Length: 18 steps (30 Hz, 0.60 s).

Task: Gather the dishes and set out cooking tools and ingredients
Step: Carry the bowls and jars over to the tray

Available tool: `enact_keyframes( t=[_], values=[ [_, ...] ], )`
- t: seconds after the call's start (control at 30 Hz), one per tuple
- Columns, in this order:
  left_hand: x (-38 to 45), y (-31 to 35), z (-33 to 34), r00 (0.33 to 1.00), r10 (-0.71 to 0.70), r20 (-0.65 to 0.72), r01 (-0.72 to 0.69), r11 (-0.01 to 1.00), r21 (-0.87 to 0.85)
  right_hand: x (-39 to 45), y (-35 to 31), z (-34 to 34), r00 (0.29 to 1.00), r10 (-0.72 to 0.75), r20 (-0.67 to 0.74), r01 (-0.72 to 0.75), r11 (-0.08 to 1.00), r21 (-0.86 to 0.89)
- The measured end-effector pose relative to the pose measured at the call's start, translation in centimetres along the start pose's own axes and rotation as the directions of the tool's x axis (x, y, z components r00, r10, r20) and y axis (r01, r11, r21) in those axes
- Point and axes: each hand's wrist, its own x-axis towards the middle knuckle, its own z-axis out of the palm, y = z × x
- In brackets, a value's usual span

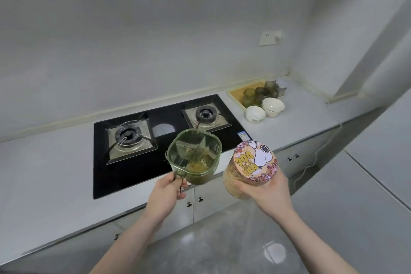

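My left hand [167, 191] grips the handle of a green transparent container [194, 155] with divided compartments holding spices, and holds it in the air above the front edge of the stove. My right hand [268, 191] holds a jar [249, 169] of pale food from below and behind; its round lid carries a cartoon dog picture. Both are held above the counter's front edge. At the back right of the counter stand two white bowls [265, 109] and several dark green glasses [258, 93] on a yellow tray [238, 93].
A black two-burner gas stove [155, 140] is set into the white counter [44, 173]. White cabinet doors with small dark handles run below. A wall socket [270, 36] sits above the tray, and a white cable hangs down at the right.
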Motion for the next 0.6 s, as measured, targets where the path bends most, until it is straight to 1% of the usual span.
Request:
enact_keyframes(
  t=[0.07, 0.13, 0.27, 0.37, 0.47, 0.6],
  values=[
    [0.4, 1.2, 4.8, 0.999, 0.002, 0.039, -0.002, 1.000, -0.008, 1.2, 0.9, -4.6, 0.999, -0.009, -0.047, 0.007, 0.999, -0.045],
    [0.7, 1.9, 6.9, 0.998, 0.009, 0.065, -0.007, 1.000, -0.019, 2.0, 2.1, -6.6, 0.998, -0.021, -0.062, 0.016, 0.997, -0.078],
    [2.5, 3.7, 13.4, 0.990, -0.007, 0.139, 0.002, 0.999, 0.041, 4.3, 4.7, -12.6, 0.985, 0.024, -0.168, -0.034, 0.998, -0.058],
    [4.1, 5.2, 17.0, 0.983, -0.009, 0.182, -0.003, 0.998, 0.067, 6.5, 6.5, -15.7, 0.974, 0.051, -0.221, -0.065, 0.996, -0.059],
    [6.3, 6.6, 20.3, 0.975, -0.013, 0.223, 0.001, 0.999, 0.054, 9.1, 8.2, -18.2, 0.960, 0.079, -0.270, -0.098, 0.993, -0.058],
    [11.0, 7.8, 24.1, 0.963, -0.013, 0.269, -0.012, 0.996, 0.092, 12.9, 10.1, -20.7, 0.941, 0.120, -0.316, -0.142, 0.989, -0.045]
  ],
)
